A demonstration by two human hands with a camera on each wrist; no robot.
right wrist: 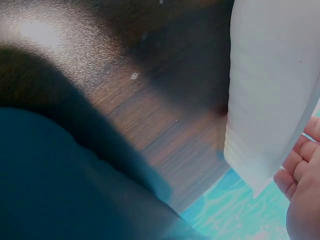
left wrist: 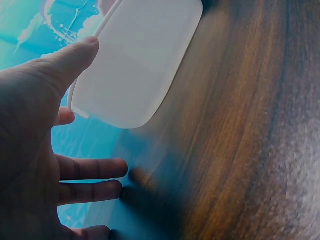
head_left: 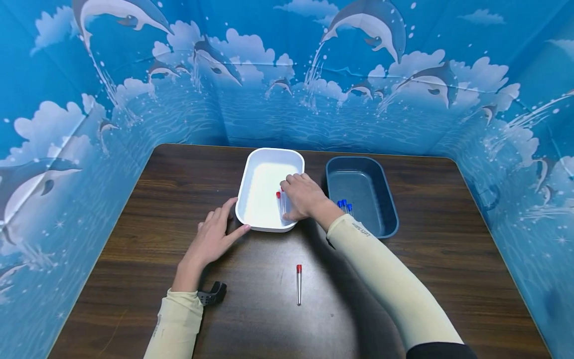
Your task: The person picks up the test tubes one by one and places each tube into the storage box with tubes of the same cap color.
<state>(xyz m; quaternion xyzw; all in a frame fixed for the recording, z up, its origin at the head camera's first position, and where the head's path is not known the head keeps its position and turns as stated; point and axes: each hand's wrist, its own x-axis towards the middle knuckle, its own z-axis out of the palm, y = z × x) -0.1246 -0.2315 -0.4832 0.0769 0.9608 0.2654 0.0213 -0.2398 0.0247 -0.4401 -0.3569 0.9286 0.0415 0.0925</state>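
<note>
A white tray stands at the back middle of the table. My left hand touches its near left corner, thumb and index finger spread along the rim, the other fingers extended. My right hand reaches inside the tray's right side and holds a red-capped test tube between fingertips and thumb. Another red-capped tube lies just left of it. On the table in front lies one more red-capped tube, cap pointing away. In the right wrist view, the tray wall hides what the curled fingers hold.
To the right, a dark blue-grey tray holds several blue-capped tubes, partly behind my right forearm. The brown wooden table ends at the back against a dolphin-print curtain. A black band sits on my left wrist.
</note>
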